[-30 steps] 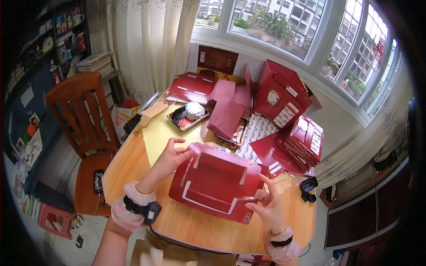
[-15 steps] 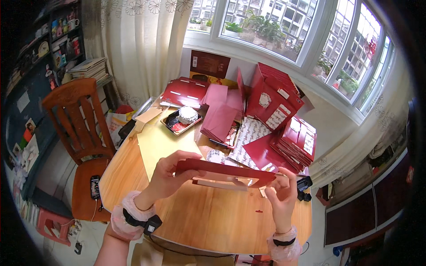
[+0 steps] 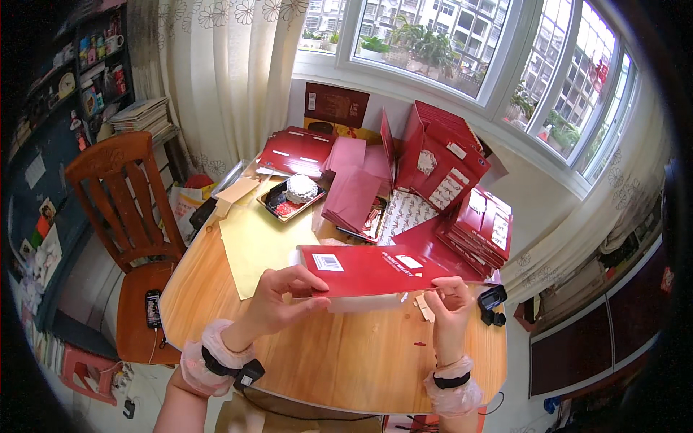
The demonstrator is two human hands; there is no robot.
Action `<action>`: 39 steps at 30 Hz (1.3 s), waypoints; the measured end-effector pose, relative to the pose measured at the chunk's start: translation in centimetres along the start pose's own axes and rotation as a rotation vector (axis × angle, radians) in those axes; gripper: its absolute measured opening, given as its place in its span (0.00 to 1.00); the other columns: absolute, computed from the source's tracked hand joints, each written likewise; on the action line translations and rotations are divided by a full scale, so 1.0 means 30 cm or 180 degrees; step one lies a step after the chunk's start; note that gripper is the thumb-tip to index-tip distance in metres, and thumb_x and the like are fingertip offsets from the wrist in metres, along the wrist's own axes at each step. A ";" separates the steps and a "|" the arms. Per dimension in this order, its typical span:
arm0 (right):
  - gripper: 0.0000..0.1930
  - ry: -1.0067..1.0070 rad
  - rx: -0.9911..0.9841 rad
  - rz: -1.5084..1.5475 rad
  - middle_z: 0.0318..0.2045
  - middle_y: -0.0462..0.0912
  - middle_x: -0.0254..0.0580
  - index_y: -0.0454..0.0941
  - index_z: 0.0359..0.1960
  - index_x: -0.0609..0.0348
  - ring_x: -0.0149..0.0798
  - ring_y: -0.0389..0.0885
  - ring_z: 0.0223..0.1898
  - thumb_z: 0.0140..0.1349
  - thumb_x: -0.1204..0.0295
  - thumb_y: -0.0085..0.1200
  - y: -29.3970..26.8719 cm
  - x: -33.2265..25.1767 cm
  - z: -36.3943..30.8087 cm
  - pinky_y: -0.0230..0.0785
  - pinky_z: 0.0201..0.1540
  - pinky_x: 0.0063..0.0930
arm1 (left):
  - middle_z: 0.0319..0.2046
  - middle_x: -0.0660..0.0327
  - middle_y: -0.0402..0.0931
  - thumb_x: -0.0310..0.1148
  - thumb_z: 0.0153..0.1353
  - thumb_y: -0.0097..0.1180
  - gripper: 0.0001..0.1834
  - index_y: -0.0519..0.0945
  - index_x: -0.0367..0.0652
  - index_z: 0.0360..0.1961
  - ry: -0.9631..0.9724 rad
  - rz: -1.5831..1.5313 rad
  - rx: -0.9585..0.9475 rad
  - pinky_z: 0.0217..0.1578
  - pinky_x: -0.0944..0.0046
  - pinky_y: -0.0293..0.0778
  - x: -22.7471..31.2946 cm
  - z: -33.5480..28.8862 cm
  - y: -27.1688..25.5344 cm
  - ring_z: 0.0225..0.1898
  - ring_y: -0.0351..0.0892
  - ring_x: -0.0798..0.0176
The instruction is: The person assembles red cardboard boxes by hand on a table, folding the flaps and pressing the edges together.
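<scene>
In front of me, over the table, I hold a flat red card packet (image 3: 368, 278) by its two ends. Its red face, with a white barcode label and a small cut-out, is turned up toward me. A strip of clear or whitish film shows beneath its near edge. My left hand (image 3: 285, 299) pinches the left end between thumb and fingers. At the opposite end, my right hand (image 3: 449, 310) grips the corner with curled fingers. Just beyond the packet lie a yellow sheet (image 3: 263, 249) and a stack of red packets (image 3: 473, 231).
Behind are a tray (image 3: 274, 209) with a white roll, mauve-red envelopes (image 3: 352, 195) and a large red box (image 3: 440, 162). A black device (image 3: 493, 297) sits at the right table edge. A wooden chair (image 3: 123, 209) stands left. Scraps of card (image 3: 424, 309) lie by my right hand.
The packet has tilted from nearly edge-on, so its labelled red face now shows. Both hands still hold its ends, with the left hand slightly lower.
</scene>
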State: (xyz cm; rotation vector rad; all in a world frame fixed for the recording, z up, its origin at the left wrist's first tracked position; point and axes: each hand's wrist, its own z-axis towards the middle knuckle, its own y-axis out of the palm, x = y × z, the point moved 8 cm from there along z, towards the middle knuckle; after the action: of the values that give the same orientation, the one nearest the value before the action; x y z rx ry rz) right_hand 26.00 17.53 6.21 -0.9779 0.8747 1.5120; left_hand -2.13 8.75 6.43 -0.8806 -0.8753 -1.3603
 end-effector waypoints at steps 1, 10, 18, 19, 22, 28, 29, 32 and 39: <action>0.13 -0.0023 0.0054 0.0302 0.35 0.81 0.32 0.77 0.42 0.61 0.24 0.76 0.38 0.57 0.83 0.64 0.004 0.002 -0.003 0.68 0.43 0.20 | 0.36 0.59 0.84 0.23 0.60 0.68 0.09 0.82 0.39 0.40 -0.0003 -0.0002 -0.0005 0.45 0.66 0.81 -0.007 -0.002 0.010 0.41 0.85 0.68; 0.12 0.0232 0.0142 0.0487 0.31 0.78 0.33 0.77 0.34 0.61 0.27 0.79 0.38 0.54 0.88 0.65 -0.005 0.047 -0.042 0.75 0.39 0.21 | 0.35 0.60 0.83 0.24 0.60 0.66 0.12 0.75 0.39 0.41 0.0002 0.0283 -0.0109 0.42 0.67 0.79 -0.061 -0.008 0.031 0.40 0.84 0.70; 0.11 0.0204 0.0156 0.0376 0.30 0.79 0.33 0.77 0.30 0.62 0.26 0.79 0.33 0.53 0.88 0.66 0.009 0.058 -0.052 0.73 0.39 0.20 | 0.36 0.57 0.83 0.23 0.59 0.67 0.21 0.68 0.41 0.49 0.0043 0.0538 0.0020 0.38 0.69 0.79 -0.055 -0.002 0.051 0.36 0.84 0.69; 0.10 0.0116 0.0178 0.0293 0.30 0.80 0.33 0.78 0.30 0.61 0.25 0.78 0.33 0.53 0.88 0.67 0.009 0.056 -0.053 0.72 0.38 0.19 | 0.36 0.57 0.83 0.23 0.59 0.67 0.21 0.68 0.41 0.49 0.0038 0.0536 0.0021 0.38 0.69 0.79 -0.051 -0.003 0.054 0.36 0.84 0.69; 0.09 0.0203 0.0128 0.0338 0.30 0.81 0.33 0.78 0.30 0.61 0.24 0.78 0.32 0.54 0.86 0.67 0.009 0.087 -0.052 0.71 0.36 0.18 | 0.35 0.58 0.83 0.22 0.60 0.67 0.21 0.68 0.41 0.49 -0.0242 0.0118 0.0079 0.35 0.72 0.78 -0.057 -0.002 0.055 0.35 0.83 0.71; 0.08 0.0593 0.0092 0.0434 0.28 0.83 0.34 0.78 0.30 0.61 0.24 0.79 0.31 0.56 0.84 0.67 0.021 0.101 -0.065 0.71 0.36 0.19 | 0.33 0.60 0.82 0.21 0.60 0.65 0.16 0.71 0.42 0.45 -0.0416 -0.0064 0.0131 0.30 0.75 0.74 -0.073 -0.003 0.044 0.32 0.81 0.75; 0.08 0.0566 0.0132 0.0367 0.28 0.83 0.34 0.78 0.30 0.61 0.24 0.79 0.31 0.56 0.84 0.67 0.021 0.095 -0.065 0.71 0.37 0.20 | 0.32 0.61 0.83 0.21 0.60 0.65 0.15 0.72 0.42 0.43 -0.0439 -0.0168 0.0202 0.29 0.76 0.74 -0.061 -0.004 0.042 0.32 0.81 0.76; 0.08 0.0418 0.0104 0.0514 0.29 0.84 0.34 0.78 0.30 0.61 0.24 0.80 0.33 0.56 0.84 0.67 0.031 0.088 -0.068 0.71 0.38 0.19 | 0.32 0.61 0.83 0.21 0.60 0.65 0.14 0.73 0.42 0.42 -0.0419 -0.0289 0.0291 0.29 0.76 0.74 -0.053 -0.003 0.040 0.32 0.81 0.76; 0.08 0.0438 -0.0066 0.0483 0.35 0.84 0.34 0.79 0.35 0.62 0.25 0.80 0.36 0.57 0.84 0.66 0.036 0.102 -0.074 0.72 0.42 0.21 | 0.33 0.61 0.83 0.20 0.60 0.65 0.10 0.77 0.41 0.39 -0.0254 -0.0217 0.0361 0.30 0.74 0.77 -0.052 -0.003 0.027 0.32 0.82 0.74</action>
State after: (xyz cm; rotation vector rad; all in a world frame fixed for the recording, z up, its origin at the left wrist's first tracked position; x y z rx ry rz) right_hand 24.98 16.52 2.55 -1.0602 1.0530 1.5983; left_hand -1.35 9.34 4.95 -0.8282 -1.0420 -1.3275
